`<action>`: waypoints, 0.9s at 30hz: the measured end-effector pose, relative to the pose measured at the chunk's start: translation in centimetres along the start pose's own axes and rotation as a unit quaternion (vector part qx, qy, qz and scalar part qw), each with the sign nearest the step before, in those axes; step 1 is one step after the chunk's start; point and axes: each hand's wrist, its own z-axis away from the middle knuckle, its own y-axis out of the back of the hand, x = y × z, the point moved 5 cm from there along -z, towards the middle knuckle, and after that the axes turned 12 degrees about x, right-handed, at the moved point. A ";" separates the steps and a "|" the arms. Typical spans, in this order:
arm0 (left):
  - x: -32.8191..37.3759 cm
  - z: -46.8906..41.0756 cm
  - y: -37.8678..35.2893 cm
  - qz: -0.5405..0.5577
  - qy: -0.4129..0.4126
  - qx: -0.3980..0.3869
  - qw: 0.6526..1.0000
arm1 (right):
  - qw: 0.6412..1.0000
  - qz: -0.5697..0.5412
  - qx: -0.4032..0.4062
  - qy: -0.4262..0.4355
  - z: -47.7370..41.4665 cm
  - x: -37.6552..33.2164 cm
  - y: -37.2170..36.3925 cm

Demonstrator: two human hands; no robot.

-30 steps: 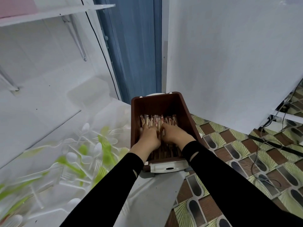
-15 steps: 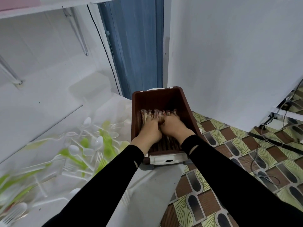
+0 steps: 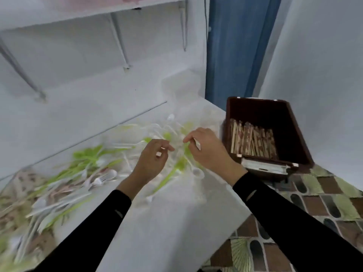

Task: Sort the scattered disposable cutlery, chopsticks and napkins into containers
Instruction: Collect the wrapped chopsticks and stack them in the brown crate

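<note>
Hovering over the white desk [image 3: 176,232], the left grip [image 3: 155,157] shows loosely curled fingers with nothing visible inside them. The right grip [image 3: 206,151], just beside it, is curled as well; blur hides whether it pinches anything. Beneath and to the left of both lies the scattered cutlery [image 3: 94,181]: smooth plastic forks and spoons, white and pale green, with most long axes running from near left to far right. They are too smeared to count. At the desk's right edge stands one brown, straight-walled plastic box [image 3: 294,130]. It holds a packed row of chopsticks [image 3: 253,142], thin and wrapped, with long axes pointing away from the person.
</note>
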 end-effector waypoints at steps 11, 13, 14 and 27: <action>-11.3 17.4 25.3 -0.164 0.252 0.079 0.951 | 0.949 -0.132 -0.279 0.064 10.8 -16.8 -18.0; -12.2 20.3 28.2 -0.176 0.265 0.106 0.942 | 0.938 -0.141 -0.307 0.074 12.8 -18.8 -20.1; -12.6 21.8 29.5 -0.183 0.273 0.116 0.937 | 0.933 -0.147 -0.317 0.083 13.7 -19.9 -21.1; -13.0 26.1 31.2 -0.196 0.283 0.177 0.922 | 0.817 0.075 -0.404 0.405 16.8 -25.8 -27.5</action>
